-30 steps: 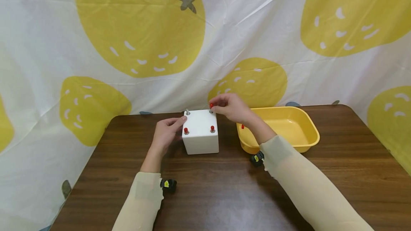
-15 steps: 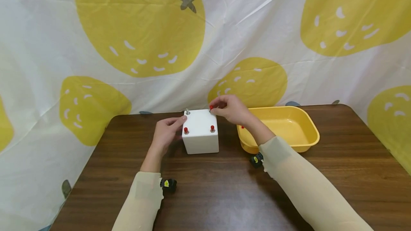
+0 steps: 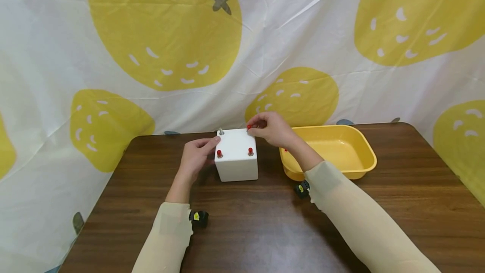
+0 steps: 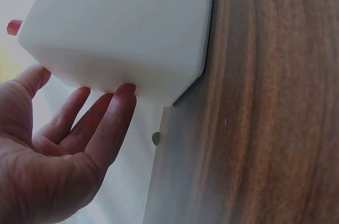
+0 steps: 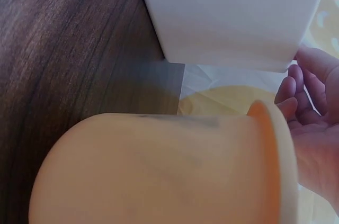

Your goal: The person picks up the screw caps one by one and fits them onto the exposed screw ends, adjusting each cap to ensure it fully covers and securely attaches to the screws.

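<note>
A white box (image 3: 236,151) stands on the table with short metal posts at its top corners. Two front posts carry red caps, the left cap (image 3: 219,153) and the right cap (image 3: 250,151). The back left post (image 3: 221,131) is bare metal. My left hand (image 3: 195,155) rests on the box's left side, thumb at the top edge; in the left wrist view its fingertips (image 4: 125,90) touch the side wall. At the back right corner my right hand (image 3: 274,129) pinches a red cap (image 3: 249,127) over the post, which the fingers partly hide.
Right of the box stands a yellow tray (image 3: 369,155), partly covered by my right forearm. A bit of red (image 3: 286,150) shows in its left end. Behind the wooden table (image 3: 242,222) hangs a patterned cloth (image 3: 170,108).
The red cap in my right hand has come slightly lower on the back right post, and the fingers have shifted a little. The left hand and the box have stayed put.
</note>
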### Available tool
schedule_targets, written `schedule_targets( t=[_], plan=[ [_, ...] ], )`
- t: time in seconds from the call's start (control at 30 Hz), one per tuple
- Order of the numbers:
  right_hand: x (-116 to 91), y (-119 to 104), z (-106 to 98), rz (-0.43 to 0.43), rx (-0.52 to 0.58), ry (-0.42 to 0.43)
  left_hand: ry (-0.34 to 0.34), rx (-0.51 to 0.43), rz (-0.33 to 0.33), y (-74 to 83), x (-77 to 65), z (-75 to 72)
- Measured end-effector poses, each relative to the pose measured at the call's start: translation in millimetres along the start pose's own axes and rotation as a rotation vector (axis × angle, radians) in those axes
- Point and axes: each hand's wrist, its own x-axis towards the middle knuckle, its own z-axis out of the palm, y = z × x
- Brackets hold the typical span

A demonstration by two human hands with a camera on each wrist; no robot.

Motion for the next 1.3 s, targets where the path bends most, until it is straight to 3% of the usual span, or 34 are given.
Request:
schedule_targets(
  t=[0.67,0.93,1.3],
  plan=[
    [-13,4,-15,0.029,0.06,-0.007,-0.002,-0.022,0.006,0.2,1.1,2.9],
    [-25,13,-27,0.016,0.036,0.026,-0.003,-0.012,-0.006,0.2,0.4,1.7],
    [-43,29,-44,0.071,0.027,0.063,0.005,0.011,-0.009,0.4,0.6,1.9]
  ],
)
